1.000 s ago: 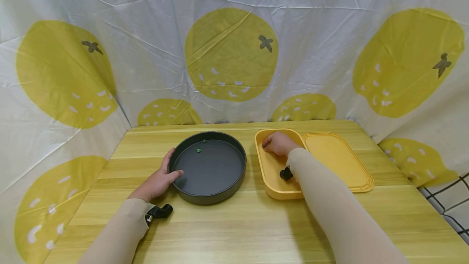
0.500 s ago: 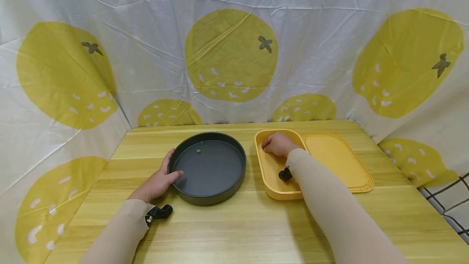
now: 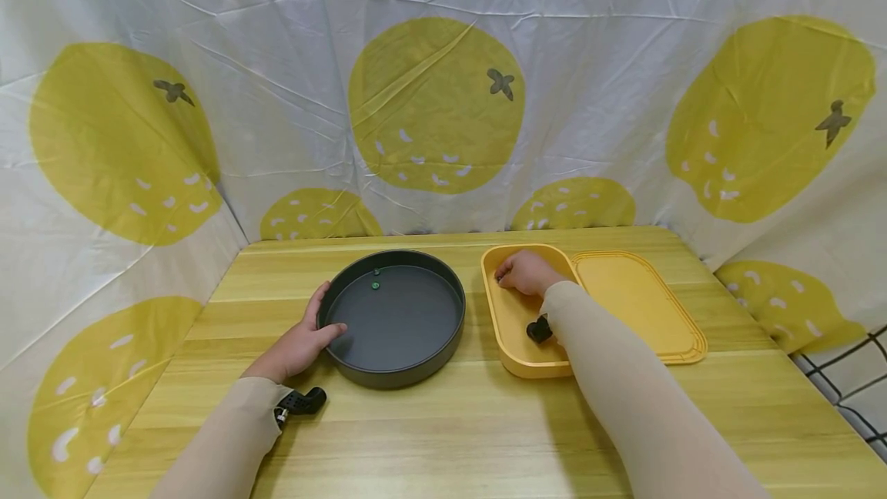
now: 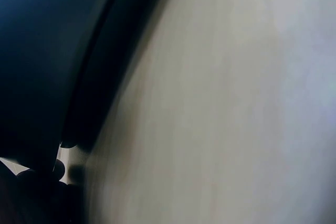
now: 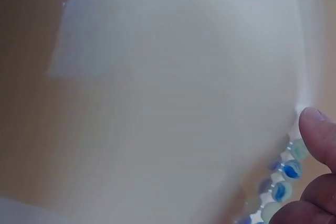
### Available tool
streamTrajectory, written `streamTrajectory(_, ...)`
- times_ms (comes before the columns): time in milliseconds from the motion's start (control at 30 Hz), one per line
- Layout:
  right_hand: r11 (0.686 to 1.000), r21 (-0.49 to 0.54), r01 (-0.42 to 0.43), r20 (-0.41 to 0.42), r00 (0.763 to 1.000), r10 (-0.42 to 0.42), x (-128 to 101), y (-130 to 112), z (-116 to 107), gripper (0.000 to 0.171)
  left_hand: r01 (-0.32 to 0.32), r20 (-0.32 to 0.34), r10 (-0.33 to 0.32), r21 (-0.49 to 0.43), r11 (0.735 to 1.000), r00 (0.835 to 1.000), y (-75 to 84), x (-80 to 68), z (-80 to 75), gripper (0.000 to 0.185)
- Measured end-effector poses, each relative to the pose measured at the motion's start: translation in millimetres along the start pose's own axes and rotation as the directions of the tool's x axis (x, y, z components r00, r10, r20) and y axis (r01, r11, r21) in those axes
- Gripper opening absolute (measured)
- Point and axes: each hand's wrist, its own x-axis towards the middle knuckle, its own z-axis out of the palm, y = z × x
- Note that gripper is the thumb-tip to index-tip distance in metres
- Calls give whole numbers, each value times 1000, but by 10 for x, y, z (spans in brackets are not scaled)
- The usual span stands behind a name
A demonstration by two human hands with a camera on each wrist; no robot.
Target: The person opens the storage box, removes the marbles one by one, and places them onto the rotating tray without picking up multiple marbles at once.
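Note:
In the head view my left hand [image 3: 301,341] grips the left rim of a round dark grey pan [image 3: 409,322], thumb over the inside. Inside the pan lie a green marble [image 3: 375,286] and a second small green marble [image 3: 377,272] just behind it. My right hand [image 3: 530,273] reaches into a yellow rectangular box [image 3: 509,329], fingertips low by its left wall. Several glass marbles, such as a blue-swirled marble [image 5: 291,170], line up along that wall in the right wrist view. The thumb [image 5: 320,135] is beside them; whether one is pinched is hidden.
A flat yellow lid [image 3: 637,306] lies to the right of the box, against its side. Everything stands on a wooden table [image 3: 430,437]. A lemon-print cloth [image 3: 436,106] hangs behind and at both sides. Black wire grid [image 3: 855,383] shows at the far right.
The rear green marble has rolled left along the pan floor, close behind the other one. Both hands have stayed where they were.

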Motion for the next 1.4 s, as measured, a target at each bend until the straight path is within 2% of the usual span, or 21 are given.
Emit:
streamTrajectory(200, 999, 31, 15, -26, 1000, -15, -22, -2, -46, 28, -3, 0, 3, -13, 1000, 1000, 14, -8, 2, 95)
streamTrajectory(333, 997, 69, 22, -40, 999, -19, -43, -22, -106, 27, 2, 2, -2, -16, 1000, 1000, 26, -15, 0, 95)
streamTrajectory(600, 990, 139, -7, -29, 1000, 11, -84, -120, -250, 29, 10, 6, -10, -15, 1000, 1000, 33, -7, 4, 95)
streamTrajectory(900, 983, 179, 42, -51, 998, -34, -87, -315, -347, 35, 5, 6, -5, -18, 1000, 1000, 19, -10, -4, 96)
streamTrajectory(1167, 969, 238, 63, -66, 997, -48, -102, -534, -378, 36, 2, 6, -2, -16, 1000, 1000, 18, -6, -6, 95)
streamTrajectory(1400, 966, 243, 87, -66, 995, -73, -108, -742, -375, 35, -1, 6, 1, -17, 1000, 1000, 18, -3, -6, 95)
